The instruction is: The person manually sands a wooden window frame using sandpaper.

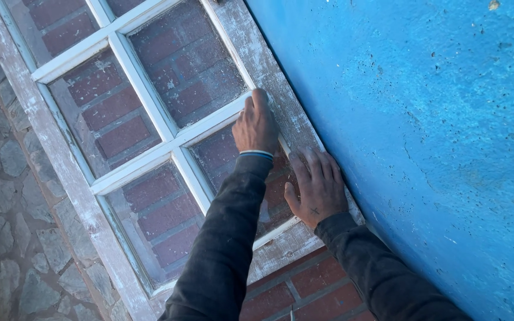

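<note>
An old wooden window frame (66, 160) with peeling white paint and several glass panes lies tilted against a blue wall. My left hand (256, 123) reaches along a dark sleeve and rests on the frame's right rail where a crossbar meets it. Its fingers are curled under, with nothing visible in them. My right hand (316, 185) lies flat, fingers spread, on the lower right pane (224, 156) and the rail beside it, just below and right of the left hand. The two hands are close together but apart.
A rough blue plastered wall (435, 131) fills the right side. Red brick paving (322, 300) shows under and through the glass. Grey irregular stone paving (7, 238) lies along the left of the frame.
</note>
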